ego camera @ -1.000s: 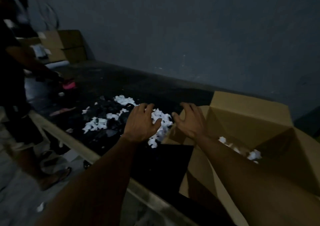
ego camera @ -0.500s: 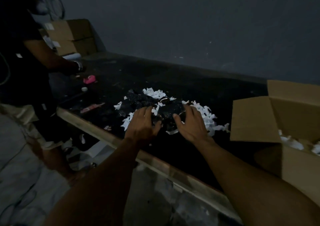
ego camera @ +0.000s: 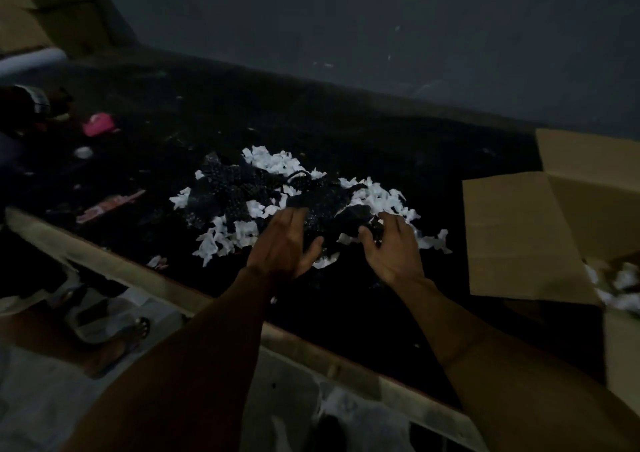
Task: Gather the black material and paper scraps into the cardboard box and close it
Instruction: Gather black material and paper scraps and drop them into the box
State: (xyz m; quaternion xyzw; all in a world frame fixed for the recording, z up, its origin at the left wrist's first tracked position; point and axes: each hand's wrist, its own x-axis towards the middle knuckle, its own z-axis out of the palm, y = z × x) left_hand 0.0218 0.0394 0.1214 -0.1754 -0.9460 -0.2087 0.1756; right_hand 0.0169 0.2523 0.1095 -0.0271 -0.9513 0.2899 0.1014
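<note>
A heap of black material (ego camera: 239, 192) mixed with white paper scraps (ego camera: 273, 162) lies on the dark table (ego camera: 346, 133). My left hand (ego camera: 284, 243) reaches into the heap's near edge with fingers extended, touching the black material. My right hand (ego camera: 391, 243) is at the heap's near right side, its fingers curled around a bit of black material and scraps. The open cardboard box (ego camera: 519, 237) stands at the right, flaps up, with white scraps inside.
A pink object (ego camera: 98, 124), a small white piece (ego camera: 83, 152) and a reddish strip (ego camera: 110, 205) lie on the table's left. Another person's feet (ego camera: 114, 330) stand by the table's pale front edge (ego camera: 104, 261). Stacked cardboard boxes (ego camera: 45, 11) sit at the far left.
My view has swung left from the box to the heap. Both hands moved from the box's flap to the heap's near edge, and my right fingers have curled into the material.
</note>
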